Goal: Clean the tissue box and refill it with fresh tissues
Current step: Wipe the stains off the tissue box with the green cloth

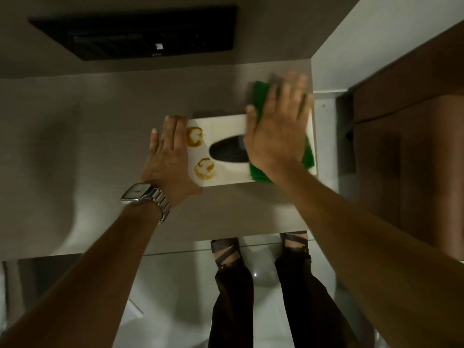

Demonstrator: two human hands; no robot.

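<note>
A white tissue box (226, 175) lies flat on the grey counter (100, 136), its dark oval slot facing up and showing no tissue. Two yellow-brown ring stains (194, 136) mark its left part. My left hand (169, 159), with a metal watch on the wrist, rests flat against the box's left end, fingers straight. My right hand (278, 126) presses flat on a green cloth (307, 156) that covers the box's right part; the cloth's far end is blurred.
A black flat panel (140, 33) sits against the wall at the back left. A white wall corner and a brown wooden door (406, 121) stand close on the right. The counter's front edge runs just below the box, with my legs and a glossy floor beneath.
</note>
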